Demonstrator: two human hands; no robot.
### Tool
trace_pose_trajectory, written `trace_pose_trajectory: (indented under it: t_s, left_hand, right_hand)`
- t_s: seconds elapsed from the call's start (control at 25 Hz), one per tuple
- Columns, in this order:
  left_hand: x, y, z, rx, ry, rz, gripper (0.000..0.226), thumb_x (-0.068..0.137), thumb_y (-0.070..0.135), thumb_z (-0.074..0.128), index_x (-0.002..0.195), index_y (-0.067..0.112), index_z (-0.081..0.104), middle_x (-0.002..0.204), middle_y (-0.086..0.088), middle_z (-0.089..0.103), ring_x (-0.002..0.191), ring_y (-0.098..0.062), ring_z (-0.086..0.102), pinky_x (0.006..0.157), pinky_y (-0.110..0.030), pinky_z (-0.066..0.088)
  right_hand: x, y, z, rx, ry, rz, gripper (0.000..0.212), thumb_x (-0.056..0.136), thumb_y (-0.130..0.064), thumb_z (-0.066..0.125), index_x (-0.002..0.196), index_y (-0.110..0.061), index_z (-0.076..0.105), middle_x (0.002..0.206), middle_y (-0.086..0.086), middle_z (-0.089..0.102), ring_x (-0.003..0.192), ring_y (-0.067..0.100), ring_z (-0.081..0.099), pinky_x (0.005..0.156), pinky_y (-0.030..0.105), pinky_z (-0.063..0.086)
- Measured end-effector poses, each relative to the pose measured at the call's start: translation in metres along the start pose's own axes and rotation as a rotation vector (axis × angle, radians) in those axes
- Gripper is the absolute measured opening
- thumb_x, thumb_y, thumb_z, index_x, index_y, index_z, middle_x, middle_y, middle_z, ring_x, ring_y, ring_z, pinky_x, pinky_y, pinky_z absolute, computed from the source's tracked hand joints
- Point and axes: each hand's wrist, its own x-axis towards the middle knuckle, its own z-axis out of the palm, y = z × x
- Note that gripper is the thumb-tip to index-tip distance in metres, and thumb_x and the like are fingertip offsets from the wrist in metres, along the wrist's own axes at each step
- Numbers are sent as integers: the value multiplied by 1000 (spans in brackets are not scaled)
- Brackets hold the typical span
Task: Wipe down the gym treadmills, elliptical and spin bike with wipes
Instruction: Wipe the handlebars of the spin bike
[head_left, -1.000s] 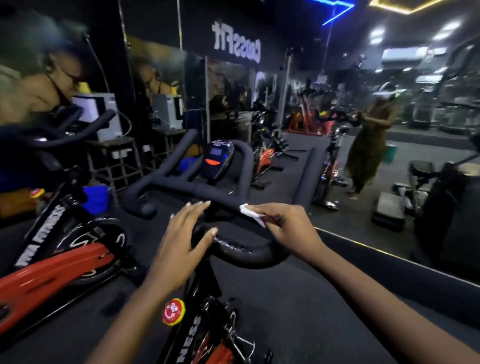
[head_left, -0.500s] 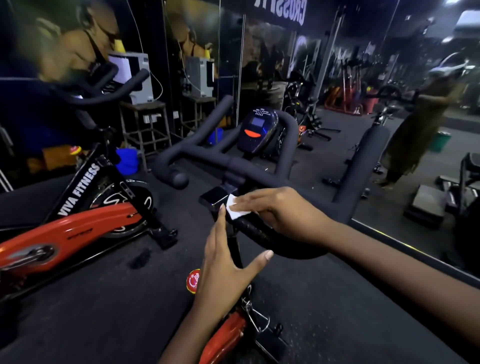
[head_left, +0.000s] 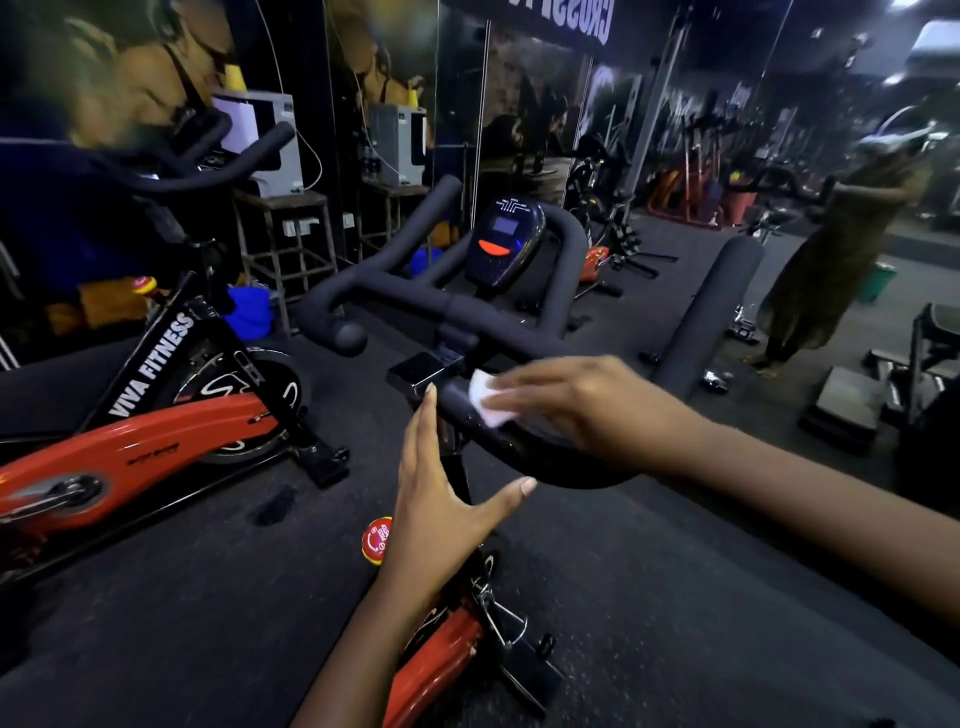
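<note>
A spin bike's black handlebar (head_left: 447, 306) fills the middle of the view, with a small console (head_left: 501, 249) at its centre and an orange frame (head_left: 431, 670) below. My right hand (head_left: 587, 405) presses a small white wipe (head_left: 485, 397) with straight fingers onto the near glossy loop of the bar. Just left of that loop my left hand (head_left: 441, 499) hangs with fingers straight and thumb spread, holding nothing; whether its fingertips touch the bar is unclear. A red knob (head_left: 376, 540) sits beside my left wrist.
A second orange spin bike (head_left: 130, 452) marked VIVA FITNESS stands to the left. A mirror wall (head_left: 675, 130) runs along the back and right, reflecting a person (head_left: 826, 270) and more machines. Metal stools (head_left: 283, 244) carrying grey boxes stand at the back left. The floor is dark rubber (head_left: 182, 597).
My left hand let go of the near bar loop and dropped beside it with fingers straightened. My right hand slid the wipe leftward along the loop. The view tilted down.
</note>
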Motion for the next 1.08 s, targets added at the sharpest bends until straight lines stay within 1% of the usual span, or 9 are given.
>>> trace_pose_trajectory:
  t_s: [0.12, 0.24, 0.44, 0.56, 0.64, 0.76, 0.88, 1.0, 1.08]
  left_hand:
    - [1, 1, 2, 11, 5, 7, 112, 60, 43, 82, 147, 31, 12, 152, 6, 22, 137, -2, 24, 104, -9, 21]
    - [1, -1, 0, 20, -25, -4, 115, 59, 41, 83, 144, 37, 6, 155, 5, 16, 141, -6, 19, 108, -17, 19]
    - [1, -4, -5, 43, -45, 10, 118, 59, 37, 85, 145, 35, 5, 156, 3, 11, 141, -5, 12, 108, -15, 12]
    - [2, -3, -6, 52, -47, 14, 122, 56, 41, 85, 149, 29, 6, 155, 5, 13, 138, 0, 12, 107, -14, 11]
    - [2, -3, -7, 44, -41, 24, 122, 56, 41, 85, 150, 27, 8, 155, 5, 15, 139, -2, 14, 108, -15, 12]
    - [2, 0, -7, 32, -25, 48, 121, 57, 38, 86, 149, 26, 9, 150, 9, 19, 132, 4, 15, 107, -14, 12]
    - [2, -2, -10, 33, -47, 56, 117, 57, 45, 83, 146, 34, 8, 142, 16, 18, 131, 6, 14, 105, -9, 11]
    - [2, -2, -17, 105, -59, 113, 106, 54, 72, 71, 136, 47, 9, 144, 29, 7, 136, 7, 9, 104, -1, 5]
    - [1, 3, -18, 200, -54, 210, 99, 59, 74, 57, 140, 47, 8, 144, 36, -2, 141, 4, 2, 111, -11, 3]
  right_hand:
    - [25, -11, 32, -166, -91, -113, 37, 85, -16, 39, 100, -3, 69, 101, 13, 67, 94, 29, 64, 75, 37, 53]
    - [5, -9, 35, -265, -172, -144, 36, 85, -13, 38, 96, 3, 68, 101, 15, 66, 95, 33, 63, 60, 37, 56]
    - [-38, -15, 22, -326, -158, -167, 47, 101, -17, 24, 107, 1, 67, 121, 13, 61, 111, 28, 59, 74, 35, 56]
    - [-60, -12, 4, -164, -125, -128, 46, 102, -17, 23, 111, -3, 67, 121, 11, 62, 108, 23, 60, 87, 29, 49]
    - [-52, 2, -8, 95, -24, 67, 31, 91, -5, 44, 108, -8, 70, 113, 8, 67, 102, 13, 62, 88, 18, 46]
    - [0, 21, -2, 277, 52, 379, 45, 77, 10, 51, 111, -15, 68, 110, 1, 69, 101, -3, 56, 83, 8, 42]
    - [36, 21, 25, 307, -75, 359, 42, 84, 6, 53, 119, -16, 64, 118, -1, 64, 104, -14, 42, 81, -1, 33]
    - [25, 25, 28, 297, -60, 327, 41, 85, 1, 53, 121, -17, 62, 121, -2, 62, 109, -3, 50, 89, 10, 40]
    - [5, 26, 22, 299, -63, 292, 41, 83, -6, 52, 121, -15, 62, 121, -3, 61, 111, -3, 49, 90, 9, 39]
